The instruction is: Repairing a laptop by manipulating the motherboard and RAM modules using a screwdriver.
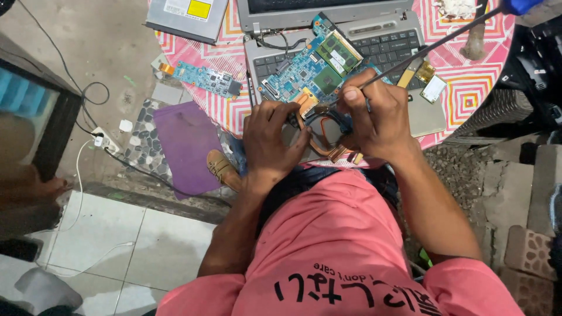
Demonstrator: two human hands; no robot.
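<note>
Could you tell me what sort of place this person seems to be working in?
Probably an informal home or yard repair spot for electronics. A blue circuit board lies on an opened laptop atop a round table with a patterned cloth, a removed disc drive beside it, over a bare concrete and tile floor.

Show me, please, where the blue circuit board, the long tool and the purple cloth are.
blue circuit board (313, 70): head view, its middle.
long tool (433, 44): head view, mid-shaft.
purple cloth (187, 143): head view, its centre.
</note>
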